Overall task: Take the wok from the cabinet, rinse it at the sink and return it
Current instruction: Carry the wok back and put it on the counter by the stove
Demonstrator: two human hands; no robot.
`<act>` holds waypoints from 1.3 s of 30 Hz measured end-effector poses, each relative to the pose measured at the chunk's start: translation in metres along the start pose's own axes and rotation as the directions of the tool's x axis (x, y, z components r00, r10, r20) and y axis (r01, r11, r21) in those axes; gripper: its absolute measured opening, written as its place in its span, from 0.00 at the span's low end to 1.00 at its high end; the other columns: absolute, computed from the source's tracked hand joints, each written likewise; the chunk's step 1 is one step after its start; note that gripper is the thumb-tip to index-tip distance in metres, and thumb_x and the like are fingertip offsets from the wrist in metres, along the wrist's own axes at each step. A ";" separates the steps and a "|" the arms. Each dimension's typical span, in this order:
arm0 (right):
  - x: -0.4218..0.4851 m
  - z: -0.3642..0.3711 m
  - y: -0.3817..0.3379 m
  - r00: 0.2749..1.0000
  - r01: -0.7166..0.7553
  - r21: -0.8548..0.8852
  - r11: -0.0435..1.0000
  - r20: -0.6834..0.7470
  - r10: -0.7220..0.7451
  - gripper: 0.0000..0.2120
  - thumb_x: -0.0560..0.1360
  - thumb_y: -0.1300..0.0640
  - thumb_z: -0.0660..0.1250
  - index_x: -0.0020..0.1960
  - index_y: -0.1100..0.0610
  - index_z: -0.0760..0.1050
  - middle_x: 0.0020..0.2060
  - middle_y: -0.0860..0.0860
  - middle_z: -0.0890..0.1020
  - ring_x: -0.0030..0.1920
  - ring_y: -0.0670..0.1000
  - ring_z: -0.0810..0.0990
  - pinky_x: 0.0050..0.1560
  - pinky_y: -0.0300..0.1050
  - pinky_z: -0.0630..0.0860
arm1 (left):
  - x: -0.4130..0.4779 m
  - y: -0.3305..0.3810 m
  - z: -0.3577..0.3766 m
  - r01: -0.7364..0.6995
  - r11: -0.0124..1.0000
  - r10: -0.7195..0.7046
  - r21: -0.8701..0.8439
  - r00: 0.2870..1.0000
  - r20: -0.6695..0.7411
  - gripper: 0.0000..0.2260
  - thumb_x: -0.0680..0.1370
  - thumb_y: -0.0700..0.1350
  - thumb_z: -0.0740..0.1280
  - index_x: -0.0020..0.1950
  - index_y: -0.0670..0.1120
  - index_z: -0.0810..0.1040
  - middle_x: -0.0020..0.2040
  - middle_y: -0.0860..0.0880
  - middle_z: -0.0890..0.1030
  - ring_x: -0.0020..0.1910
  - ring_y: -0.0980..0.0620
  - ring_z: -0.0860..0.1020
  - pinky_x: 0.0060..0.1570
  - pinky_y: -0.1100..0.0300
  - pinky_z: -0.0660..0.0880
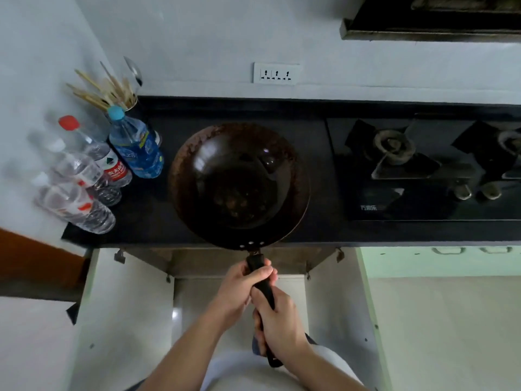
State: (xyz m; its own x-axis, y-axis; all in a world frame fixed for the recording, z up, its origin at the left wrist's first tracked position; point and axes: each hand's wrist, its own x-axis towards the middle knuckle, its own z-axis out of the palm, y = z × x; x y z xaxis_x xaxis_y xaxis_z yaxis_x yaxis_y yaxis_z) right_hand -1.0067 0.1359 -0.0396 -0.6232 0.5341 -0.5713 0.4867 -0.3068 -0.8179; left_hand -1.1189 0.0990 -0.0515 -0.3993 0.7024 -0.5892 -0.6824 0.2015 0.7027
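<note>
Both hands, left hand (pixel 244 280) ahead of right hand (pixel 277 320), have fingers wrapped tight round the wok (pixel 239 183) handle, pan over the dark surface (pixel 158 210) left of the gas hob (pixel 423 167); keep it level, clear of the water bottles (pixel 112 165).

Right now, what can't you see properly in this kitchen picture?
- Sink: nowhere in the head view.
- Stove: its right side is cut off by the picture's edge.
- Bottles at far left: blurred, labels unreadable.
- Wok: too dark to tell whether it sits on the counter.
- Wok handle: mostly covered by both hands.
</note>
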 end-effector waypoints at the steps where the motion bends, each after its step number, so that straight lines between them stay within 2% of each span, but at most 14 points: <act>1: 0.012 -0.003 -0.007 1.000 0.009 -0.010 1.000 -0.005 -0.009 0.13 0.82 0.53 0.60 0.43 0.60 0.73 0.25 0.52 0.74 0.20 0.53 0.70 0.24 0.50 0.70 | 0.011 0.009 0.003 -0.009 1.000 0.009 -0.006 1.000 -0.008 0.05 0.78 0.32 0.66 0.52 0.37 0.76 0.40 0.41 0.80 0.38 0.51 0.82 0.44 0.61 0.80; 4: 0.039 -0.012 -0.028 0.999 0.035 -0.035 0.999 0.000 -0.035 0.13 0.82 0.52 0.61 0.42 0.58 0.73 0.25 0.52 0.75 0.20 0.52 0.71 0.27 0.57 0.74 | 0.036 0.031 0.010 -0.029 1.000 0.029 -0.006 0.999 -0.020 0.04 0.78 0.32 0.66 0.52 0.37 0.76 0.40 0.40 0.79 0.37 0.51 0.81 0.42 0.62 0.80; 9: 0.073 -0.017 -0.053 1.000 0.025 -0.058 0.998 -0.017 -0.026 0.12 0.82 0.52 0.61 0.44 0.57 0.74 0.26 0.50 0.76 0.22 0.49 0.72 0.24 0.47 0.72 | 0.070 0.058 0.010 -0.010 0.999 0.012 0.040 1.000 -0.028 0.04 0.77 0.34 0.68 0.51 0.39 0.78 0.41 0.41 0.82 0.40 0.49 0.81 0.44 0.61 0.79; 15: 0.108 -0.007 -0.076 0.998 -0.009 -0.053 0.999 -0.059 0.006 0.13 0.81 0.51 0.61 0.44 0.59 0.74 0.26 0.51 0.76 0.24 0.50 0.74 0.25 0.46 0.72 | 0.107 0.088 -0.003 0.055 0.993 -0.056 0.103 0.998 0.005 0.06 0.77 0.37 0.69 0.54 0.40 0.80 0.42 0.43 0.83 0.45 0.48 0.83 0.48 0.59 0.77; 19: 0.125 -0.001 -0.089 0.995 -0.007 -0.045 0.999 -0.099 0.003 0.13 0.82 0.52 0.61 0.44 0.59 0.74 0.26 0.51 0.76 0.22 0.49 0.72 0.23 0.44 0.70 | 0.128 0.103 -0.008 0.114 0.986 -0.119 0.118 0.992 0.039 0.06 0.78 0.39 0.69 0.54 0.41 0.80 0.42 0.45 0.84 0.46 0.49 0.83 0.54 0.55 0.77; 23: 0.139 0.006 -0.096 0.986 -0.035 -0.048 0.998 -0.165 0.026 0.12 0.82 0.52 0.62 0.42 0.57 0.75 0.26 0.50 0.77 0.23 0.46 0.73 0.25 0.43 0.72 | 0.147 0.110 -0.016 0.143 0.978 -0.157 0.151 0.984 0.084 0.05 0.78 0.39 0.69 0.53 0.41 0.81 0.42 0.45 0.84 0.47 0.48 0.83 0.61 0.51 0.76; 32: 0.151 0.010 -0.106 0.977 -0.061 0.013 0.998 -0.203 0.062 0.14 0.82 0.54 0.62 0.41 0.61 0.73 0.24 0.51 0.75 0.19 0.49 0.71 0.19 0.41 0.69 | 0.168 0.117 -0.022 0.182 0.965 -0.210 0.188 0.967 0.143 0.04 0.78 0.40 0.68 0.52 0.41 0.80 0.43 0.45 0.83 0.47 0.49 0.82 0.57 0.54 0.77; 39: 0.157 0.009 -0.105 0.975 -0.071 0.008 0.997 -0.211 0.071 0.14 0.83 0.53 0.61 0.42 0.60 0.73 0.25 0.51 0.76 0.19 0.49 0.71 0.19 0.40 0.68 | 0.175 0.118 -0.022 0.190 0.953 -0.229 0.236 0.961 0.152 0.04 0.78 0.42 0.68 0.51 0.42 0.81 0.43 0.45 0.83 0.49 0.48 0.82 0.60 0.53 0.75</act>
State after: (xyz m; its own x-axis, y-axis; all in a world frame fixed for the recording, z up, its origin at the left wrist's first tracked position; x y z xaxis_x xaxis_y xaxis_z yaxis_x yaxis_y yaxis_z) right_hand -1.1612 0.2448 -0.0437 -0.4434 0.6652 -0.6007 0.5252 -0.3502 -0.7756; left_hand -1.2828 0.2308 -0.0804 -0.1346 0.7326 -0.6672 -0.5816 0.4868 0.6517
